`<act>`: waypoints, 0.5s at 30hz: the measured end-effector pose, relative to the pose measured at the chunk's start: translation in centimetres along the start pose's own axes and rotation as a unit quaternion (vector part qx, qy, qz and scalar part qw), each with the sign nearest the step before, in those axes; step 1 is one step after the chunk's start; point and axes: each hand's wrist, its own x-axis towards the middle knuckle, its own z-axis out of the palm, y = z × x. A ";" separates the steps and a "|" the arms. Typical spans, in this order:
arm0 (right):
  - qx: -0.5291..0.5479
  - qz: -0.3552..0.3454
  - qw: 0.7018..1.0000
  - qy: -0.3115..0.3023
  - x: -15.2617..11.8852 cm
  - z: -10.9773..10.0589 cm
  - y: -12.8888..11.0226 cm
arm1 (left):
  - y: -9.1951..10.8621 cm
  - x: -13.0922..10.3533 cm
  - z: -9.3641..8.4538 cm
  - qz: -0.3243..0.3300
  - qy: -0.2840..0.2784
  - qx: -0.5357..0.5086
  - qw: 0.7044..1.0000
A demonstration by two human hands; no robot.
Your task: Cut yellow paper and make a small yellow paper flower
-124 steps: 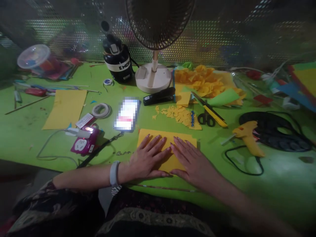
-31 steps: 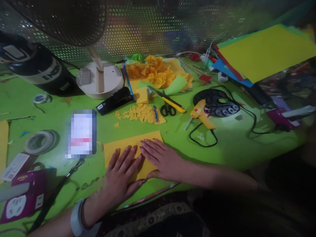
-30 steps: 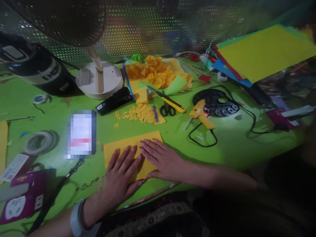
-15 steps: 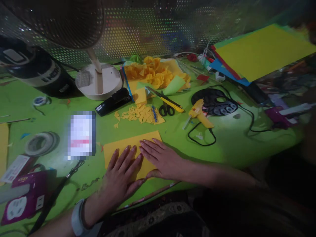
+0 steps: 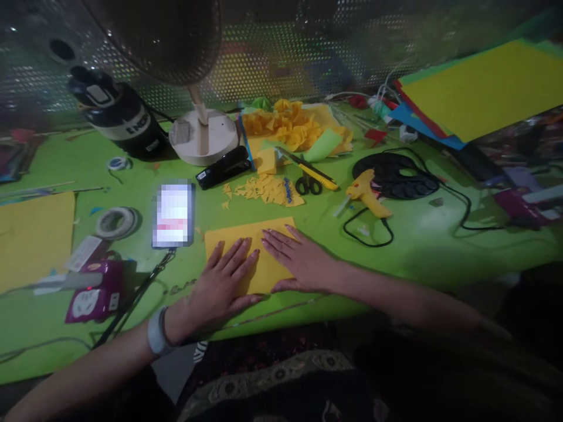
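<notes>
A yellow-orange paper sheet (image 5: 264, 279) lies at the front edge of the green table (image 5: 409, 252). Flat on its left part rests my left hand (image 5: 224, 278), fingers spread, a grey band on the wrist. My right hand (image 5: 299, 261) lies flat on the sheet's right part, fingers stretched out. The fingertips of both hands are near each other but apart. Behind the sheet are small yellow paper scraps (image 5: 259, 189), black scissors (image 5: 308, 183), a yellow cutter (image 5: 319, 176) and a black stapler (image 5: 223, 167).
A lit phone (image 5: 173, 215), tape roll (image 5: 116, 223) and purple device (image 5: 97, 290) lie at left. Behind stand a fan (image 5: 204, 138) and dark bottle (image 5: 127, 123). Yellow glue gun (image 5: 369, 193) with looped cord at right; stacked coloured sheets (image 5: 488, 88) at back right.
The camera view has shifted, so the table things appear farther right and mostly a little higher. Both hands remain flat on the sheet, with little visible change in their pose.
</notes>
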 end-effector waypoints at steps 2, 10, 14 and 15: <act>0.003 0.002 1.000 0.001 -0.6 -0.1 0.6 | -0.4 -0.7 -0.6 -0.002 -0.011 0.000 1.000; -0.017 0.047 0.999 0.015 -3.9 0.1 2.7 | -2.0 -5.0 -1.8 -0.047 -0.018 0.028 0.998; -0.016 0.056 0.998 0.011 -4.3 -0.3 3.0 | -2.5 -6.3 -1.9 -0.053 -0.022 0.040 0.998; -0.016 0.057 0.998 0.010 -4.1 -0.7 3.0 | -2.6 -6.4 -1.9 -0.052 -0.019 0.039 0.998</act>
